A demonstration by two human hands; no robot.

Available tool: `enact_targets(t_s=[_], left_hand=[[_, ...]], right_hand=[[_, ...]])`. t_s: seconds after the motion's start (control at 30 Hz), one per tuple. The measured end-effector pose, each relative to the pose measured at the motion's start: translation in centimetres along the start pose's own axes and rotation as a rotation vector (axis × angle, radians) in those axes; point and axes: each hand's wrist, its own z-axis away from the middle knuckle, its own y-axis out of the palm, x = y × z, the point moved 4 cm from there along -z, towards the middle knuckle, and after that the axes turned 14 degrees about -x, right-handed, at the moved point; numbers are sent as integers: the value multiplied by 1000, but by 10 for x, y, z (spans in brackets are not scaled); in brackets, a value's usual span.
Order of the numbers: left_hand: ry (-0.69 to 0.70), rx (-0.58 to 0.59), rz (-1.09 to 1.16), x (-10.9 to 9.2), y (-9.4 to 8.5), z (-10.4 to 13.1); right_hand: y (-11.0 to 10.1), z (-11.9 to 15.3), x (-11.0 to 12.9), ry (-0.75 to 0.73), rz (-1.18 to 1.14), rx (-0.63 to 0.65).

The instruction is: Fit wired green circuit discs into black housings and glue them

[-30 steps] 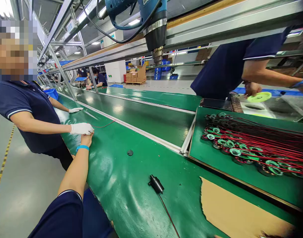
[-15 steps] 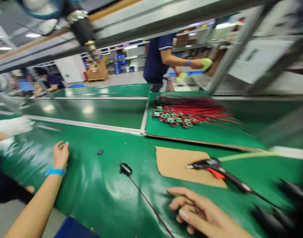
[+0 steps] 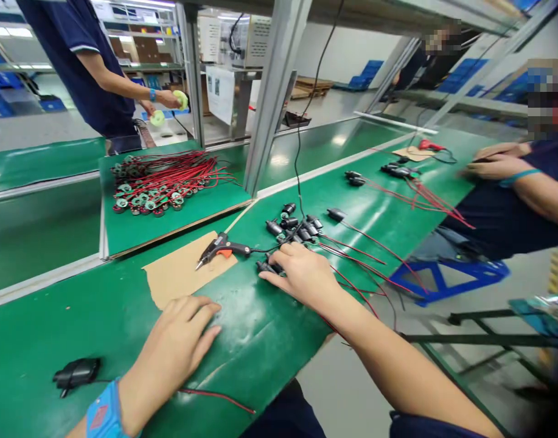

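My left hand (image 3: 178,337), wearing a blue wristband, hovers over or rests on the green mat with its fingers stretched out and nothing held. Behind that wrist lies a single black motor housing (image 3: 78,371), its thin red wire (image 3: 219,395) running out beyond my forearm. At a cluster of similar black motor housings (image 3: 306,228), my right hand (image 3: 301,277) has thumb and fingers closed around one black motor housing (image 3: 263,266), partly hidden by the hand. A black hot glue gun (image 3: 224,247) with an orange trigger lies on a cardboard piece (image 3: 169,277) between and beyond my hands.
Round parts with red and black wires (image 3: 160,182) lie heaped on a raised green board (image 3: 215,219). A metal post (image 3: 274,97) rises behind the bench. One co-worker (image 3: 91,73) stands across; another's hands (image 3: 502,161) work at the right, near a red glue gun (image 3: 431,145).
The view has swung right. My right hand has moved onto the cluster of motor housings and closed on one. My left hand has come rightward, past the lone motor housing, toward the cardboard.
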Motion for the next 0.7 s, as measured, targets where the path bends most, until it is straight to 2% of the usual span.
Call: enact_targets(t_s=[0.07, 0.13, 0.2, 0.3, 0.37, 0.47, 0.57, 0.63, 0.7], left_hand=[[16, 25, 20, -11, 16, -4], [15, 23, 2, -19, 25, -7], [5, 1, -61, -24, 27, -10], [17, 17, -187, -31, 25, -10], [14, 69, -230, -33, 19, -3], [-79, 84, -199, -29, 1, 12], [-284, -27, -63, -15, -25, 29], [-451, -102, 34, -4, -40, 39], [-584, -129, 111, 4, -48, 46]], right_hand=[[5, 8, -6, -42, 64, -1], [11, 14, 0, -67, 47, -2], [15, 18, 16, -114, -3, -17], [17, 19, 52, -249, -138, -43], [12, 16, 76, -337, -267, -108], [2, 3, 98, -357, -555, -180], [1, -14, 106, -316, -866, -47], [5, -21, 109, -280, -985, 58], [10, -24, 112, -217, -1069, 141]])
